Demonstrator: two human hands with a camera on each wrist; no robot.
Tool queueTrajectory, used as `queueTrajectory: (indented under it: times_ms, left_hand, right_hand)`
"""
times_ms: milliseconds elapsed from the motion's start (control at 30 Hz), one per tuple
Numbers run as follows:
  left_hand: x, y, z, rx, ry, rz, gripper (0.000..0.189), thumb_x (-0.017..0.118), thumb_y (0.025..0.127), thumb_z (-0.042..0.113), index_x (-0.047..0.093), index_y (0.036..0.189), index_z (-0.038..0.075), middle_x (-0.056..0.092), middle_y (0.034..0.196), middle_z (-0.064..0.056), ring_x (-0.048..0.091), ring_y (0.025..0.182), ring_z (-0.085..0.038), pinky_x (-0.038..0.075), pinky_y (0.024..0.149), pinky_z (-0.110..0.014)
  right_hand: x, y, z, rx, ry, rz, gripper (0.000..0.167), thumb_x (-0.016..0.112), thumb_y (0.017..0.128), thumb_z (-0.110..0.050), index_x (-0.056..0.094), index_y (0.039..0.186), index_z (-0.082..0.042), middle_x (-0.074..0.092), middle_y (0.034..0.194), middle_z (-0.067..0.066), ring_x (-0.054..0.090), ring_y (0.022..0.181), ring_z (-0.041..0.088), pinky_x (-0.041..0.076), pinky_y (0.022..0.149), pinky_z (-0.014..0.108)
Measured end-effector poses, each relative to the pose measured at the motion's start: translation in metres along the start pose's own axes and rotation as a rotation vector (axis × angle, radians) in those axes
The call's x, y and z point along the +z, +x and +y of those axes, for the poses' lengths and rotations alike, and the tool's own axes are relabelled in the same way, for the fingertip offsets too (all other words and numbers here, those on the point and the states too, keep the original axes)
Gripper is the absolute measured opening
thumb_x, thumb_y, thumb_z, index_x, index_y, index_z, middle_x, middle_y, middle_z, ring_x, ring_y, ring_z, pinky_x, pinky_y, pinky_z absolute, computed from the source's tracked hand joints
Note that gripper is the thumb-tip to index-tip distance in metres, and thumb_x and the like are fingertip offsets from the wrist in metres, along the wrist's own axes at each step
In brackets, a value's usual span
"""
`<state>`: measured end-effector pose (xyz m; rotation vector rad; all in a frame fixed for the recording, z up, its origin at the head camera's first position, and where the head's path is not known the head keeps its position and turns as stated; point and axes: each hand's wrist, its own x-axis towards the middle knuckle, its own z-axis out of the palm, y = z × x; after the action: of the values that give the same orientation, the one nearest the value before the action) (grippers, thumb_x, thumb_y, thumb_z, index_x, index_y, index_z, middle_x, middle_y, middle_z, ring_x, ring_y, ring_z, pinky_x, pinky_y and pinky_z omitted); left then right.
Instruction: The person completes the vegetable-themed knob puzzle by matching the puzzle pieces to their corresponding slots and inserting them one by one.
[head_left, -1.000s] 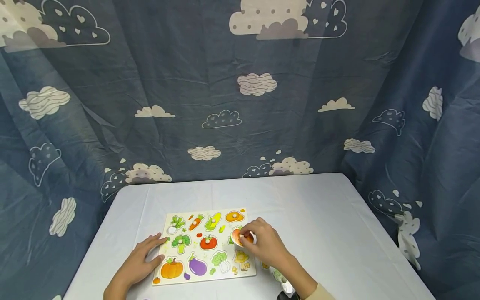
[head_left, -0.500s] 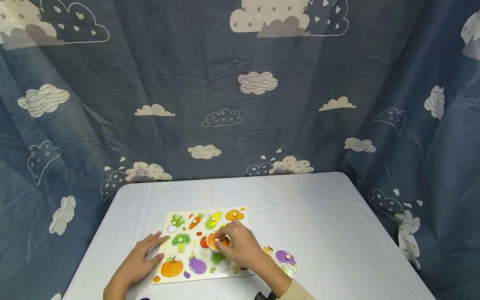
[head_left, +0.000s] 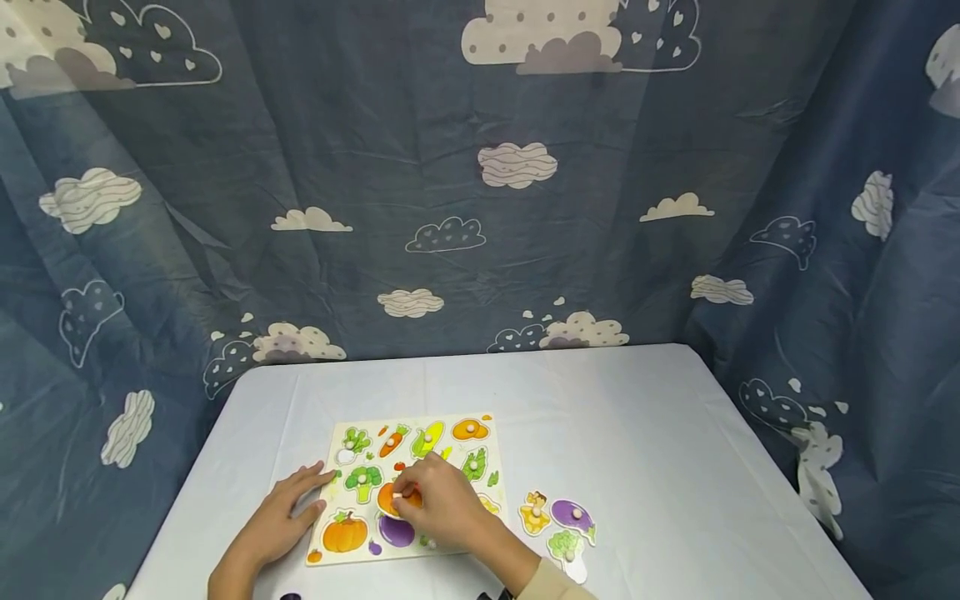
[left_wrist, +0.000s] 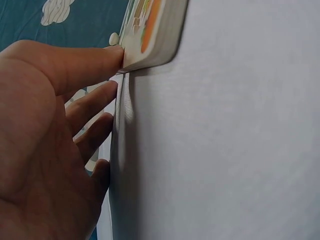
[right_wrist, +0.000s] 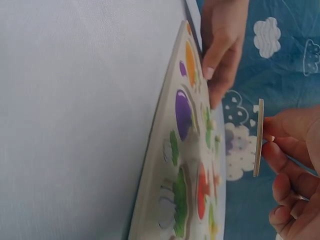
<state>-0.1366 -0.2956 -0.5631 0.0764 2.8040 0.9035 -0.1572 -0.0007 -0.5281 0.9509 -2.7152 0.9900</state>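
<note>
Head view: cloud-print curtain (head_left: 360,167) fills the bg behind a white-covered surface (head_left: 660,433). Veg puzzle board (head_left: 397,555) lies flat at the near side, prob. so both hands reach it w/o stretching. L hand (head_left: 281,512) is at the board's left edge, fingers straight & spread, gripping nothing; its touch there likely stops the board sliding. R hand (head_left: 442,500) is over the board's middle, thumb & finger pinched together, other fingers loosely curled. It has hold of an orange pc (head_left: 386,500), which overlaps the top of the eggplant spot (head_left: 396,531) in this view; R wrist cam shows it edge-on, up clear of the board. Loose eggplant pc (head_left: 572,515), cabbage pc (head_left: 564,546) & mushroom pc (head_left: 534,513) lie picture-up, clustered off the board's right side, prob. for easy R-hand reach. Smallest: white knob (head_left: 397,495) on the orange pc, pinched presumably b/c it keeps fingers off the rim.
</note>
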Motion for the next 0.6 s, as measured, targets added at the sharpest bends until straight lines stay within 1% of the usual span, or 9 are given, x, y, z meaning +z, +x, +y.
queueTrajectory:
  times_ms: [233,400,600]
  left_hand:
    - [0.001,0.000,-0.001,0.022,0.011,0.010,0.046,0.063,0.101,0.033,0.059,0.146,0.022,0.041,0.163,-0.014,0.028,0.153,-0.049,0.018,0.117,-0.078]
    - [0.002,0.001,-0.004,0.024,0.008,0.007,0.044,0.060,0.104,0.033,0.059,0.146,0.022,0.041,0.164,-0.014,0.027,0.153,-0.049,0.018,0.117,-0.078]
    - [0.000,0.002,-0.003,0.027,0.003,0.009,0.043,0.059,0.104,0.029,0.059,0.146,0.022,0.040,0.164,-0.013,0.027,0.153,-0.050,0.018,0.116,-0.079]
  right_hand:
    - [0.016,0.008,-0.009,-0.032,-0.015,-0.036,0.004,0.080,0.088,-0.024,0.080,0.090,-0.021,0.069,0.081,-0.014,0.047,0.075,-0.006,0.041,0.064,0.007]
    - [0.025,0.013,-0.016,-0.070,-0.036,-0.057,0.005,0.080,0.090,-0.026,0.080,0.092,-0.022,0.072,0.083,-0.015,0.049,0.078,-0.007,0.042,0.067,0.006]
    - [0.035,0.017,-0.022,-0.067,-0.020,-0.076,0.005,0.080,0.090,-0.026,0.081,0.093,-0.022,0.073,0.084,-0.017,0.045,0.075,-0.007,0.039,0.065,0.006]
